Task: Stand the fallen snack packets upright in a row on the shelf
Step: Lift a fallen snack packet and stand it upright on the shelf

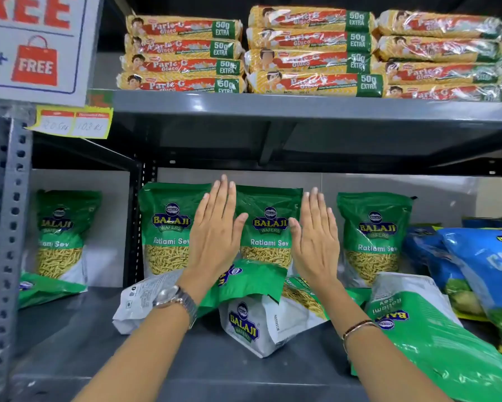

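Note:
Three green Balaji Ratlami Sev packets stand upright at the back of the grey shelf [70,338]: a left packet [168,227], a middle packet [268,227] and a right packet [373,236]. My left hand [218,230] and my right hand [316,236] are flat, fingers up, on either side of the middle packet; whether they touch it I cannot tell. Several fallen packets lie in front: one white-backed [145,300], one green lying over a white one [252,323], and a large one at the right [424,343].
Another upright sev packet [61,227] and a fallen one [44,288] sit in the bay to the left, past the perforated post [12,227]. Blue snack bags [482,265] lean at the right. Stacked Parle-G biscuit packs [183,53] fill the shelf above.

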`<state>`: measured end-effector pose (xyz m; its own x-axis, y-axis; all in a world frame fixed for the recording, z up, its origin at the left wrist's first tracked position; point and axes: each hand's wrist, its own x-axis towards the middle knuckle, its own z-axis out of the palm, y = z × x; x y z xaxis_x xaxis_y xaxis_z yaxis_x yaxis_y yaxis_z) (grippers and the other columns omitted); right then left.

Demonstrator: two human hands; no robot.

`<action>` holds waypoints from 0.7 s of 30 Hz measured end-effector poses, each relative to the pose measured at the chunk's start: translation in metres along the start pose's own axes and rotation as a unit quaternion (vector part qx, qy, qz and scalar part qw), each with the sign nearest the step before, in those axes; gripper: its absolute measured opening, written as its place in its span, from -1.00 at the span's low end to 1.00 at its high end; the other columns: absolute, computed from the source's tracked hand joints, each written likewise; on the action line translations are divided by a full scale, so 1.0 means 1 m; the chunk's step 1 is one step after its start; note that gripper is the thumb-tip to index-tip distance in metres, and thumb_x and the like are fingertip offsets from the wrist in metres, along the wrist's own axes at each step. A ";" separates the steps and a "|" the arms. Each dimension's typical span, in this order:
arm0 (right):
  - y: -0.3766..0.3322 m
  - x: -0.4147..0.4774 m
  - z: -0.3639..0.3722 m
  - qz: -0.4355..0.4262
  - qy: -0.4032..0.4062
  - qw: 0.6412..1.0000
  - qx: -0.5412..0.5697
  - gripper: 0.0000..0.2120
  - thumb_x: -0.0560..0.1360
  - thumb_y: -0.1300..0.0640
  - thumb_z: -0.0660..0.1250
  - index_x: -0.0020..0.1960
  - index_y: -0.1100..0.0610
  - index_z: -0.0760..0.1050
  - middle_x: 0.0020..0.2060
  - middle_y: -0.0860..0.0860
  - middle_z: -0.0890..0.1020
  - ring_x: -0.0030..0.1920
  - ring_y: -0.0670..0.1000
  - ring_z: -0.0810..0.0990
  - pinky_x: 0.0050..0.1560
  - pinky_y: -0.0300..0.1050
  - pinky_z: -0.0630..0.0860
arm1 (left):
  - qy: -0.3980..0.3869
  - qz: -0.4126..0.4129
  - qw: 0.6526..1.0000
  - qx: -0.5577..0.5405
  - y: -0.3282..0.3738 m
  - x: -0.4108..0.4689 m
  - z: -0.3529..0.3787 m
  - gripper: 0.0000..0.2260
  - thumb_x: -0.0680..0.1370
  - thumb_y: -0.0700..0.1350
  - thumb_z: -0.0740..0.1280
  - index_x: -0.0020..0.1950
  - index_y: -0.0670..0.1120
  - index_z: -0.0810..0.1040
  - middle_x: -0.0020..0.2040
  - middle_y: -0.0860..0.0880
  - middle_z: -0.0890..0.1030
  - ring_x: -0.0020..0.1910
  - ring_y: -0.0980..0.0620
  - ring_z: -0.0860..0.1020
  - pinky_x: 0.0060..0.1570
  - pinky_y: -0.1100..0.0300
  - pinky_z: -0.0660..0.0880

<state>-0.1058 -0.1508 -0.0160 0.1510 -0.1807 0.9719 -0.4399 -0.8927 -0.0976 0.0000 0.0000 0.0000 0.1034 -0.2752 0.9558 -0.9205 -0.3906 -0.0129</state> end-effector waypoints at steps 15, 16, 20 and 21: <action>0.005 -0.044 -0.020 -0.030 -0.022 0.998 0.041 -0.46 0.60 -0.11 -0.23 0.49 0.12 -0.06 0.49 0.02 0.07 0.49 -0.14 -0.02 0.48 -0.24 -0.17 | -0.036 0.173 0.982 -0.068 -0.003 -0.092 -0.009 -0.54 0.60 0.08 0.02 0.36 -0.19 0.34 0.35 -0.05 0.41 0.34 0.00 0.40 0.36 0.12 0.23; 0.004 -0.047 -0.020 -0.031 -0.026 0.998 0.045 -0.46 0.59 -0.12 -0.23 0.49 0.13 -0.05 0.49 0.02 0.08 0.49 -0.14 -0.02 0.48 -0.22 -0.15 | -0.026 0.173 0.982 -0.075 -0.004 -0.092 -0.007 -0.57 0.61 0.05 0.04 0.34 -0.19 0.37 0.33 -0.05 0.43 0.33 0.01 0.41 0.34 0.12 0.26; -0.009 -0.058 -0.024 -0.075 -0.068 0.987 0.121 -0.44 0.57 -0.17 -0.24 0.48 0.06 0.02 0.49 -0.04 0.12 0.50 -0.10 0.06 0.46 -0.12 0.04 | 0.008 0.179 0.980 -0.083 -0.004 -0.091 -0.003 -0.62 0.61 0.01 0.07 0.31 -0.18 0.41 0.30 -0.04 0.47 0.31 0.05 0.42 0.32 0.14 0.31; -0.015 -0.060 -0.026 -0.086 -0.077 0.980 0.160 -0.44 0.57 -0.18 -0.22 0.48 0.05 0.09 0.48 -0.05 0.17 0.48 -0.09 0.14 0.44 -0.12 0.09 | 0.011 0.181 0.980 -0.083 -0.005 -0.091 -0.003 -0.63 0.61 0.00 0.08 0.31 -0.17 0.41 0.30 -0.05 0.47 0.31 0.05 0.42 0.33 0.15 0.30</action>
<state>-0.1310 -0.1160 -0.0671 0.3420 -0.0540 0.9382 -0.0996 -0.9948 -0.0210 -0.0062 0.0292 -0.0861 -0.2479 -0.3491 0.9037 -0.9442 -0.1217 -0.3060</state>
